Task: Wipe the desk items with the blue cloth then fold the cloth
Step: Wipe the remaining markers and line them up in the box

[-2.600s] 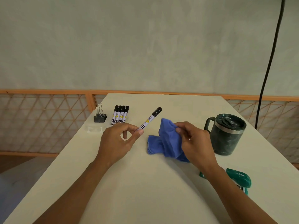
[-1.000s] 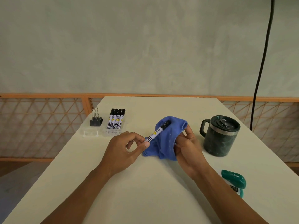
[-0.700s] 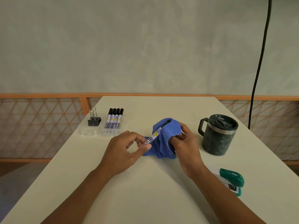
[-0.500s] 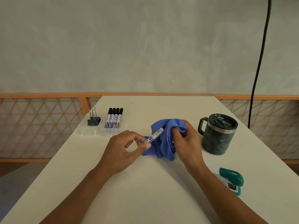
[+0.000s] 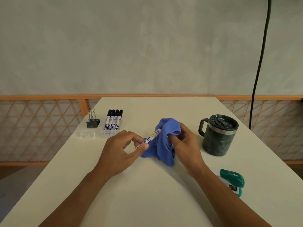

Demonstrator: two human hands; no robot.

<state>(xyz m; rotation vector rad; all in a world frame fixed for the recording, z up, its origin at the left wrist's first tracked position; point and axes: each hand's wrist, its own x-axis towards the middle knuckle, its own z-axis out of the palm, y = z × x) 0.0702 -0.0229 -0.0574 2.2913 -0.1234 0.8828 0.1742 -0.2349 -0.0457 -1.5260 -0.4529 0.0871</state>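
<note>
Your desk (image 5: 147, 199) carries everything, and the job looks to be in its wiping stage, with the folding not yet begun.

Your left hand (image 5: 119, 151) pinches the lower end of one marker between thumb and fingertips, tilting it up and away from you. Your right hand (image 5: 186, 145) has its fingers curled into the bunched cloth, working it over the marker's far end.

The dark green lidded mug (image 5: 218, 136) stands to the right, near your right hand but apart from it. Nothing shows whether it has been wiped.

The blue cloth (image 5: 164, 145) sits at mid-desk between your hands, crumpled. Its upper part is wrapped over the marker's cap and its lower folds lie on the desk.

The teal stapler (image 5: 232, 179) lies near your right forearm, untouched at this moment.

Four black-capped markers (image 5: 114, 119) rest side by side in a clear tray at far left. I judge the fifth belongs with them.

The held marker (image 5: 150, 139) is the item being wiped.

The black binder clip (image 5: 92, 122) stands left of the row. After these come the remaining items, then the fold.
</note>
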